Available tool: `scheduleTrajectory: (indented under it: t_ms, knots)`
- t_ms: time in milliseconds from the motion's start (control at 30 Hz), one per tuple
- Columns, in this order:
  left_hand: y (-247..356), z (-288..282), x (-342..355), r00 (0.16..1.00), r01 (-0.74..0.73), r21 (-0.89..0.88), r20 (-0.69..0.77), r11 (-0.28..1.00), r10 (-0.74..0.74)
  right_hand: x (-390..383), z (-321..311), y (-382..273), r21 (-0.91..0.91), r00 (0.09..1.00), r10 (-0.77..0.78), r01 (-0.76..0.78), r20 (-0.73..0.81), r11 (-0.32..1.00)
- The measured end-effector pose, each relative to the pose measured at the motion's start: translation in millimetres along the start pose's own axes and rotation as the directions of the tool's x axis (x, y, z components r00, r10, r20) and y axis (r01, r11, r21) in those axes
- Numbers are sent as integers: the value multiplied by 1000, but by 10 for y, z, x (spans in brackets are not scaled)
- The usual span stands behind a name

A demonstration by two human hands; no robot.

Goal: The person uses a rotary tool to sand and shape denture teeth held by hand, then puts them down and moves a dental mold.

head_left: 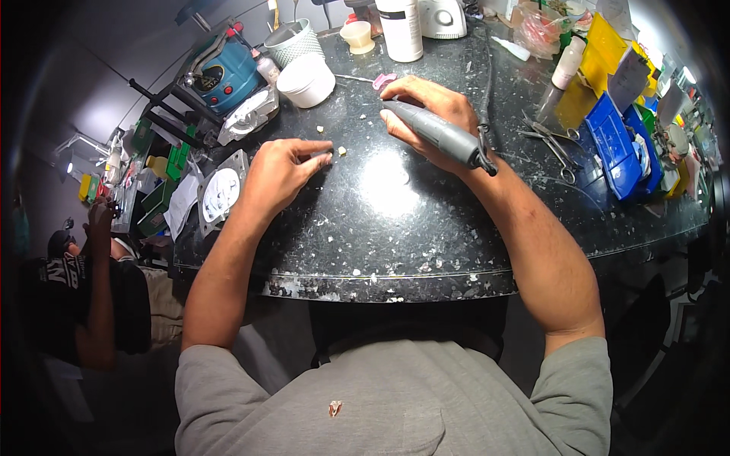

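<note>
Pale bits (342,151) too small to identify, white bottle (402,34) cropped by top edge

Right hand (450,100) grips grey handpiece (437,133) over black table (342,235), narrow end to upper left. Left hand (283,169): thumb and fingertips close together, just beside pale bit (342,151); can't tell if pinching anything. White tub (306,82) beyond, blue machine (232,80) left, blue bin (610,146) right. Person (95,292) far left.

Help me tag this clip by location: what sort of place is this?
Likely a workshop or lab: the right hand holds a grey handheld tool, and scissor-handled tools lie near a blue bin on a speckled black worktop.
</note>
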State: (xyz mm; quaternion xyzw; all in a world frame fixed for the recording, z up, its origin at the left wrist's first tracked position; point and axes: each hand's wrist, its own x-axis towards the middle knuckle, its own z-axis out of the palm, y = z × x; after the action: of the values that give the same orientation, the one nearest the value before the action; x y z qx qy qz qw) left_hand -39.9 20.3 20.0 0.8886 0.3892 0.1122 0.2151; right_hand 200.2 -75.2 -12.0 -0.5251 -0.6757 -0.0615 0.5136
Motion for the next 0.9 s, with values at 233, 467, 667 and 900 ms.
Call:
scheduleTrajectory:
  t_ms: [233,467,667,900]
  knots:
    - [-284,45,387,937,-132,-23,-329,991,118,-6,13,-29,7,1000,-12,13,-11,1000]
    - [-118,122,405,974,-27,69,-221,997,42,-18,15,15,-2,1000,20,-20,-21,1000]
    - [-86,149,407,979,-22,-223,-204,975,-25,27,18,-40,20,999,-31,32,-42,999]
    - [429,184,273,999,2,-968,10,250,34,-9,17,-290,407,966,198,-116,-165,906]
